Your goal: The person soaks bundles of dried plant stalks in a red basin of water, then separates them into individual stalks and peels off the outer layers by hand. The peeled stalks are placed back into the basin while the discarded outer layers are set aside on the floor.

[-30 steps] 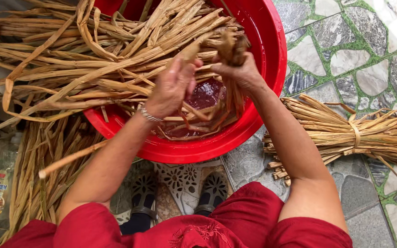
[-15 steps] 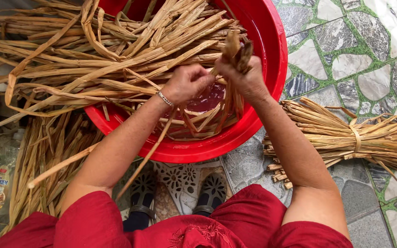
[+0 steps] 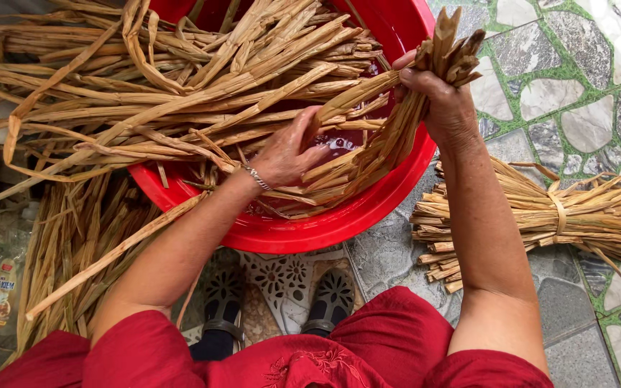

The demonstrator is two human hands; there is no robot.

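Right hand (image 3: 440,100) up at the far rim of the red basin (image 3: 310,230), fist clamped round a bunch (image 3: 425,79) of tan fibre strips, their cut ends poking out above the knuckles. The rest of that bunch trails down from under the fist, slanting toward the left hand and into the basin.

Left hand (image 3: 289,154) sits lower and nearer the body, inside the basin, palm turned up a little, fingers loosely curled against the strips that run out of the right fist. Thumb and fingers touch them; whether it truly grips them, I cannot tell. A thin silver bracelet (image 3: 256,177) rings that wrist.

Beyond and to the outside of the left hand, a big loose heap of strips (image 3: 181,93) spills across the basin and over its rim. Under the left forearm, more strips (image 3: 73,251) lie on the floor, and one long one slants along the arm.

Outside the right forearm, on the stone paving (image 3: 576,108), lies a tied bundle (image 3: 540,223), bound once round the middle with a strip, well apart from either hand.

Below both arms: red clothing and two patterned sandals (image 3: 282,294) on the floor, close under the basin's near rim. A small bottle (image 3: 0,302) lies far out beyond the left elbow.
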